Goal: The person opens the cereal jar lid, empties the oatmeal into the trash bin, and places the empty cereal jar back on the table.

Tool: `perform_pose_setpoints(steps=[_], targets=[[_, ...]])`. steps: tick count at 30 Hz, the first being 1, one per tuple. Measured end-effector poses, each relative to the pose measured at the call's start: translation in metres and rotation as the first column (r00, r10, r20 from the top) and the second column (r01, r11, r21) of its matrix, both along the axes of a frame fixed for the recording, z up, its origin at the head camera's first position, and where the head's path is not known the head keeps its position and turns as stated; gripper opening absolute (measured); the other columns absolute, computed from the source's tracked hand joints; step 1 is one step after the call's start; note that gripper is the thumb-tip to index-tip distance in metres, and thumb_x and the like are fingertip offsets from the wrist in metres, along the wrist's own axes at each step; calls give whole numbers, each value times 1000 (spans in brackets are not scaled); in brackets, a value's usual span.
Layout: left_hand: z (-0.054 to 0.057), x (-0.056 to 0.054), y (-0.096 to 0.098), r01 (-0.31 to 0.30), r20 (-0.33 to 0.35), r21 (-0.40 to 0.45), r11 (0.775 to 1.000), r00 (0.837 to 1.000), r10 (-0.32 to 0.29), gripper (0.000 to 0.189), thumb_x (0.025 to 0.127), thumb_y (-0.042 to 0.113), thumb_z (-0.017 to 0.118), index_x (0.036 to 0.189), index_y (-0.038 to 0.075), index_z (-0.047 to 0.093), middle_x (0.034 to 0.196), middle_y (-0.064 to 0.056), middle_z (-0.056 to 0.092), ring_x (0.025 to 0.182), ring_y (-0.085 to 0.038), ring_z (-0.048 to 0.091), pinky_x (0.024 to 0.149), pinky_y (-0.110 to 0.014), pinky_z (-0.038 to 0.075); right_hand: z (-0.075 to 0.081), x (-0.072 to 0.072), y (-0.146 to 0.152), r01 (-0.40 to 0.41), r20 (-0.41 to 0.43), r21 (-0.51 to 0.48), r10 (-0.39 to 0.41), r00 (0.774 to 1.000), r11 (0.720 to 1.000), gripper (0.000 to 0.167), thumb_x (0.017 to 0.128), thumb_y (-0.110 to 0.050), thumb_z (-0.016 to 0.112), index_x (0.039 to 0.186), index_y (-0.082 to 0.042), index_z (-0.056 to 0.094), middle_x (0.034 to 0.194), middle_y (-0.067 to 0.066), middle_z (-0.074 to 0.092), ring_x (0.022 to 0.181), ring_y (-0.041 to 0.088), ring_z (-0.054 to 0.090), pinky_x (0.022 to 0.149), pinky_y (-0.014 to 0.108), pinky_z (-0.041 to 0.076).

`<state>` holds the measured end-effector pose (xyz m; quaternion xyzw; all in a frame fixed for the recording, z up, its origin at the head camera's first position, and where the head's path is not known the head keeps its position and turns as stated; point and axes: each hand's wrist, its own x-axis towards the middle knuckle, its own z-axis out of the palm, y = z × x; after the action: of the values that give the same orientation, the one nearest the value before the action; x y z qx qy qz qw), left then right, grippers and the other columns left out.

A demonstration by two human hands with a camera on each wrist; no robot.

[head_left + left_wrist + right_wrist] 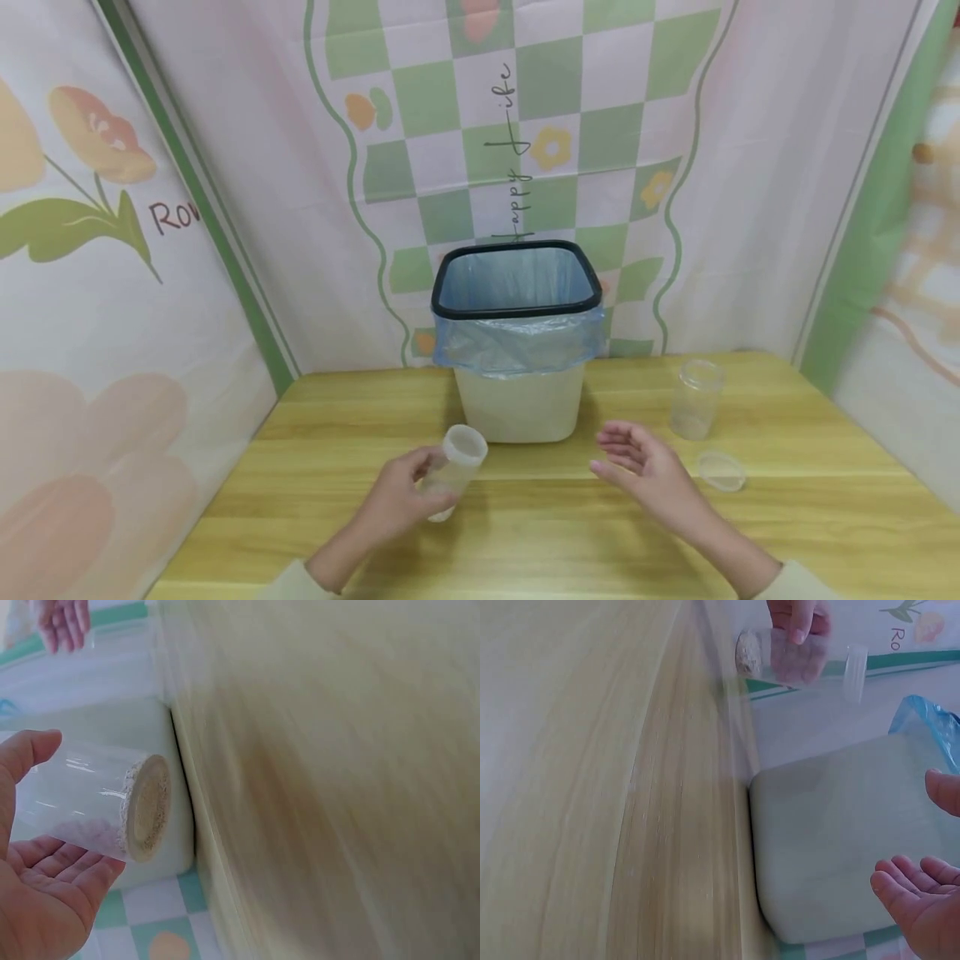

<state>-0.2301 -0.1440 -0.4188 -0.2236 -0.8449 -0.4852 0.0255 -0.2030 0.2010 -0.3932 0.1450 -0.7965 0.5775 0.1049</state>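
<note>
Jar of clear, cylindrical, plastic-looking material (459, 472) is held in the left hand (401, 497), thumb on one side and fingers on the other, seemingly just above the yellowish wood-grain worktop (540, 542). It's located at the front left of the off-white, tapered plastic bin (521, 407), uncovered and tilted, with the mouth leaning toward the bin. The right hand (651, 472) is relaxed with nothing held, near the flat, round, clear lid (722, 472) and the second clear cylindrical jar (693, 410), both set down on the worktop.

Handling-wise, tbh, not much weight should be expected: only a shallow layer of pale, crumbly stuff (748, 654) can be seen at the base. The walls are probably stiff enough, though a bit of flex may be felt if they're squeezed hard. Slick sides would be the main worry. It's best gripped around the middle, with light, even pressure and the rim left free. If it gets tipped too far, the crumbs could easily be spilled
</note>
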Motion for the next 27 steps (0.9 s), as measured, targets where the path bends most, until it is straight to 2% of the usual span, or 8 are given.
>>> perform_pose_setpoints(steps=[6, 13, 19, 24, 27], targets=[[-1, 4, 16, 18, -44, -37, 999, 999, -20, 50, 74, 25, 84, 115, 4, 65, 108, -8, 68, 99, -26, 65, 85, -40, 54, 2, 2, -15, -36, 19, -49, 37, 999, 998, 50, 86, -7, 73, 126, 11, 49, 120, 21, 59, 105, 11, 59, 91, 26, 50], [-3, 9, 28, 27, -32, -23, 999, 999, -28, 53, 74, 24, 84, 118, 4, 65, 109, -9, 68, 98, -26, 65, 80, -33, 55, 4, 3, -37, -80, 30, -132, 85, 996, 988, 48, 86, -4, 72, 125, 12, 48, 120, 21, 58, 112, 35, 56, 92, 26, 49], [-3, 13, 36, 10, -54, -53, 999, 998, -13, 56, 73, 27, 85, 119, 4, 64, 109, -9, 68, 95, -23, 66, 77, -30, 55, 4, 6, -53, -99, 86, -190, 117, 989, 977, 51, 86, -3, 71, 128, 12, 47, 122, 21, 57, 114, 35, 55, 93, 24, 48], [-3, 15, 43, 19, -84, -63, 998, 996, -24, 56, 74, 30, 84, 119, 4, 64, 108, -8, 69, 95, -21, 66, 79, -32, 55, -1, 8, -64, -95, 139, -241, 131, 982, 966, 52, 85, -2, 72, 128, 11, 47, 122, 21, 56, 116, 38, 53, 93, 23, 48], [-5, 16, 47, 27, -94, -69, 997, 995, -34, 56, 75, 32, 83, 119, 4, 64, 108, -6, 68, 94, -19, 65, 79, -30, 54, -4, 10, -69, -89, 161, -272, 137, 977, 958, 51, 85, -1, 71, 128, 12, 46, 121, 22, 57, 113, 35, 55, 91, 23, 49]])
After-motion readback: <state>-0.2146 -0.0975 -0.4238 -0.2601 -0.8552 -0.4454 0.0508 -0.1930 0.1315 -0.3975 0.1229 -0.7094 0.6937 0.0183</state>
